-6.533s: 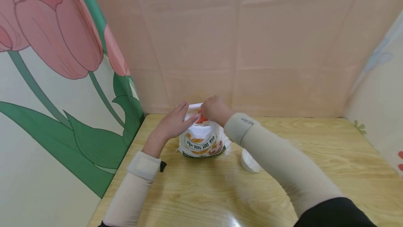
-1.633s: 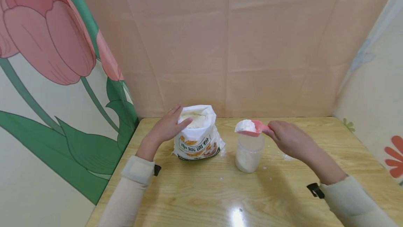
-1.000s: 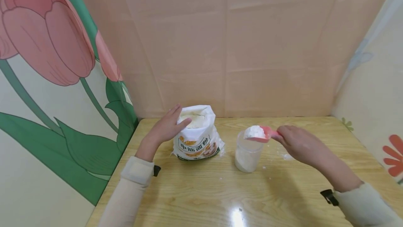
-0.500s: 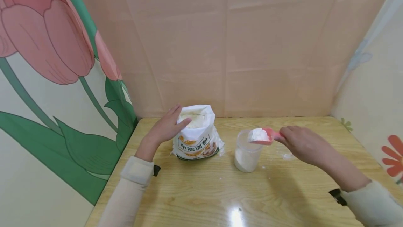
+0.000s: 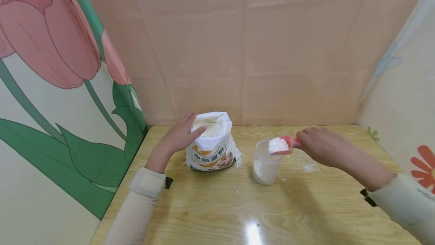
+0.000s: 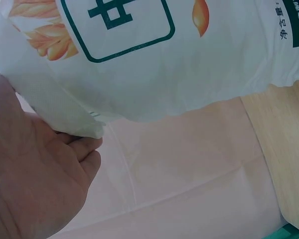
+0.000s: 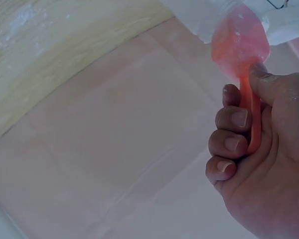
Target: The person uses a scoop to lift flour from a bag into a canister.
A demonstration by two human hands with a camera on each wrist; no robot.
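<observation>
A white bag of flour (image 5: pixel 211 153) stands with its top folded back, pale flour visible inside. My left hand (image 5: pixel 177 136) holds its left rim, thumb over the opening and fingers along the outside; the left wrist view shows the fingers (image 6: pixel 87 149) bent against the bag's edge. My right hand (image 5: pixel 323 147) grips the handle of a pink scoop (image 5: pixel 289 143), fingers wrapped round it in the right wrist view. White flour (image 5: pixel 278 145) is heaped in the scoop, which is held over the right side of a clear plastic container's (image 5: pixel 265 169) mouth. That container is partly filled with flour.
The wooden table (image 5: pixel 204 207) has flour dust (image 5: pixel 309 167) to the right of the container. A pinkish cloth sheet (image 5: pixel 190 48) hangs behind the table. A tulip-painted wall (image 5: pixel 68 37) stands at the left, and a pale wall (image 5: pixel 411 97) at the right.
Earlier, the right hand was at the bag's mouth with the scoop; it has since come to the container, carrying flour. Lately the scoop has shifted slightly right, then up. The left hand stays on the bag.
</observation>
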